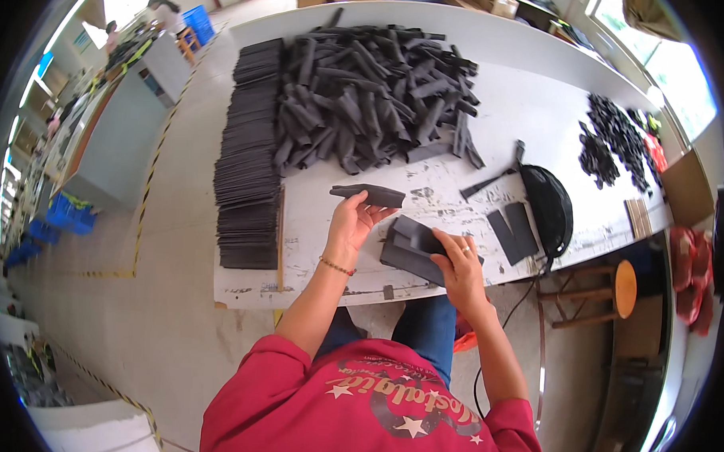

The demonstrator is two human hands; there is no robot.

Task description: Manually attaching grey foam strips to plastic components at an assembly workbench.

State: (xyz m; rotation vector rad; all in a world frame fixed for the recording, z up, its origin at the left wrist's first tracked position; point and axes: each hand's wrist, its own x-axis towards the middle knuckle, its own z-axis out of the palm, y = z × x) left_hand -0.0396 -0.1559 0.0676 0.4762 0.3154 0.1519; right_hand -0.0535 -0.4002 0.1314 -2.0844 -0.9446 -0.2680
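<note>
Over the white table [329,249], my left hand [354,222] is closed on a folded strip of dark grey fabric [385,197], held between thumb and fingers. To its right lies a small stack of dark fabric pieces [405,255] near the front edge. My right hand [460,269] grips the right end of that stack, thumb and fingers bent on its top piece. Beyond my hands is a big loose heap of dark fabric strips [374,99]. A long, neat row of flat dark pieces [249,158] runs along the table's left side.
Right of my hands lie a black pouch-like bag [548,205] with straps and two flat dark strips [513,233]. Small black parts [620,139] are piled at the far right. A round wooden stool [624,288] stands by the table. People and other benches [114,146] are far left.
</note>
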